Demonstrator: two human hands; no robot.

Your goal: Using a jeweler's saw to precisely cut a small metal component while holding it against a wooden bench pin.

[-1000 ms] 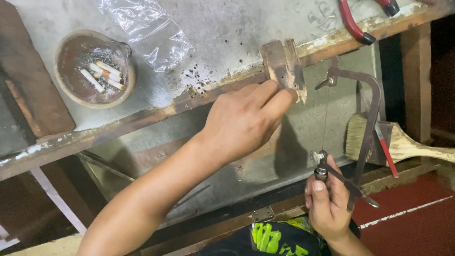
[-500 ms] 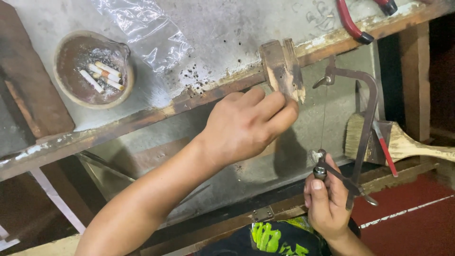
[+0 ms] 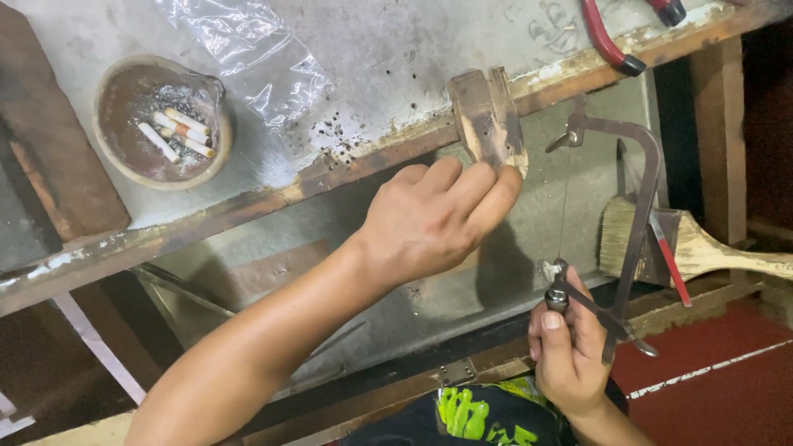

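The fingers (image 3: 475, 177) of the left hand (image 3: 429, 219) are curled and pressed up against the lower end of the wooden bench pin (image 3: 487, 120), the notched block that juts out over the edge of the worktop (image 3: 396, 58). Whether anything small is pinched under them I cannot tell; they cover that spot. The right hand (image 3: 566, 347) is closed around the handle of a jeweller's saw (image 3: 615, 223), frame upright just right of the pin, its thin blade hanging straight between the two clamps.

From where I stand, good work here looks like firm pressure from the left fingers, kept well clear of the blade's line, and a loose grip on the saw so the blade runs vertical and does not bind or snap.

Further out, a wide paintbrush (image 3: 686, 248) lies beyond the saw frame, red-handled pliers (image 3: 611, 37) rest at the worktop's far edge, and an ashtray (image 3: 161, 120) with butts sits to the left beside a crumpled plastic sheet (image 3: 248, 58).
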